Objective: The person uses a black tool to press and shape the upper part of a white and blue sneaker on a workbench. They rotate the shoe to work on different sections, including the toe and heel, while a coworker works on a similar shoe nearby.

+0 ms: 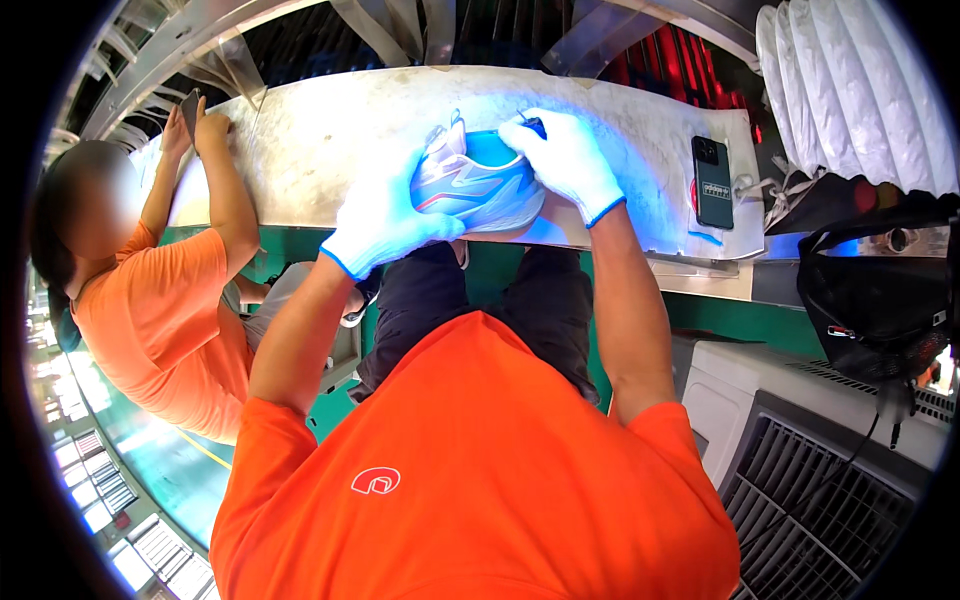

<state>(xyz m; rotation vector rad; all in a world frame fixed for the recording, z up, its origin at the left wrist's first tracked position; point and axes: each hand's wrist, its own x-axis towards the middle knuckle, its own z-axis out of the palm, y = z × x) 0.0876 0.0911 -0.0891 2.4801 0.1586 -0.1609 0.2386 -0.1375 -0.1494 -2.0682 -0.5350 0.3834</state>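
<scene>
A light-coloured sneaker (pixel 482 192) with a thick pale sole and a blue inside sits at the near edge of the work table, bathed in blue light. My left hand (pixel 382 215), in a white knit glove, grips its toe end, thumb low along the sole. At the heel end is my gloved right hand (pixel 568 160), fingers curled over the collar. A small dark object (pixel 537 127) shows between those fingers; its kind is mostly hidden. Blue glow is strongest around the gloves and the shoe.
A dark phone (pixel 712 183) lies on the table (pixel 310 130) at the right. Beyond it hang a ribbed white duct (pixel 850 95) and a black bag (pixel 880 290). A co-worker in orange (pixel 165 300) sits at the left, holding a phone. A slatted grey unit (pixel 820 480) stands lower right.
</scene>
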